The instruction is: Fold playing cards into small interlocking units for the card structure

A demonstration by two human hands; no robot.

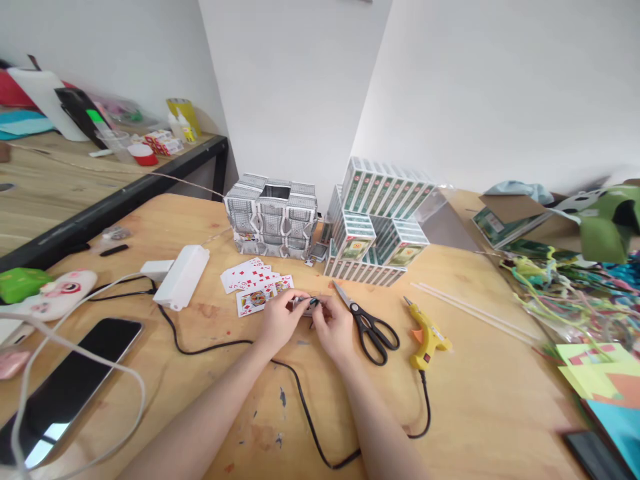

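My left hand [281,319] and my right hand [334,325] meet over the middle of the table. Their fingers pinch a small grey-and-white piece [303,308] that looks like a folded playing card; the fingertips cover most of it. Just behind my left hand lie loose playing cards [254,275], face up with red diamonds. Behind them stands a box-like structure [273,223] built of folded cards, with a square opening on top. Black-handled scissors [371,327] rest right beside my right hand, apart from it.
Stacked card boxes [367,243] stand against the wall. A yellow glue gun [427,337] lies to the right, its black cord crossing under my forearms. On the left are a white power strip [183,277] and a phone [75,380]. Colourful craft materials [570,293] cover the right side.
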